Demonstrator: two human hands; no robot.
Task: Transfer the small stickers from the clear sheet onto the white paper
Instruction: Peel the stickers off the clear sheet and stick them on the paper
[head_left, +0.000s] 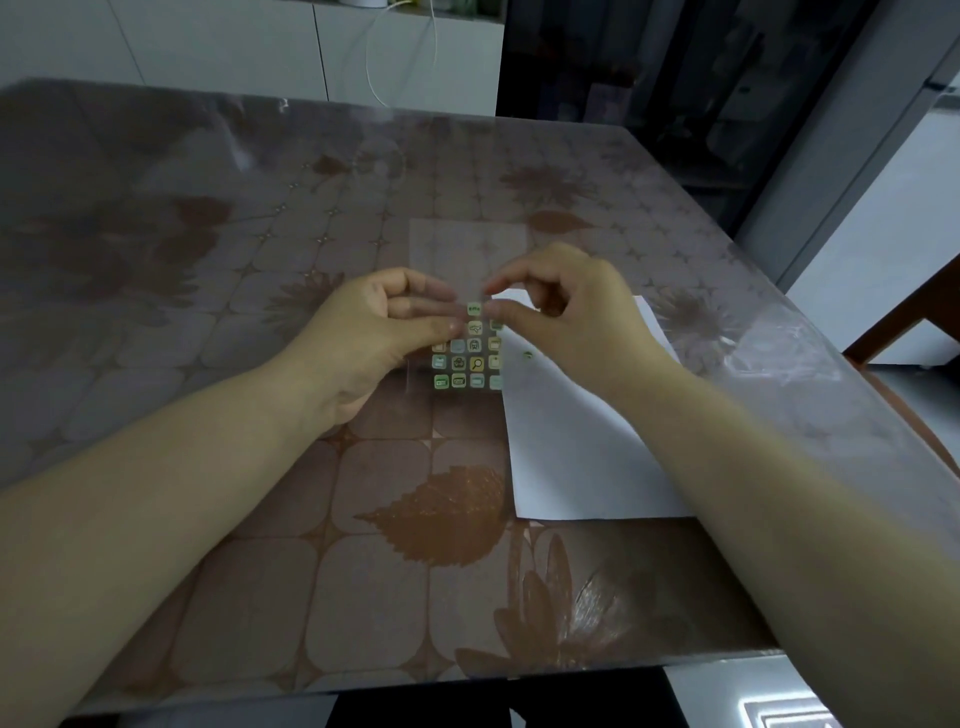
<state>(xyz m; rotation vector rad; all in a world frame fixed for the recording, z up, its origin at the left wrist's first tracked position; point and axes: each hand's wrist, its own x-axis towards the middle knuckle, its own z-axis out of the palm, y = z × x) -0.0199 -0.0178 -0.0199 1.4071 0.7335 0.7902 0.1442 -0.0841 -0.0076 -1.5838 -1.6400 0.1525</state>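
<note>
Centre of frame: a person's left hand is gripping the left edge of a clear rectangular plastic sheet, fingers curled and clamped on it, just above a brown leaf-patterned surface w/ glossy cover. Small square green-and-yellow stickers are filling the sheet's lower part; its upper part is looking bare. The right hand is pinching thumb & forefinger onto the sheet beside the topmost sticker, prob. peeling it; can't tell if it's lifting. Centre-right, a white paper sheet is lying flat, carrying one tiny green sticker near its left edge. Task is looking early: approx. one placed, a dozen or so left.
</note>
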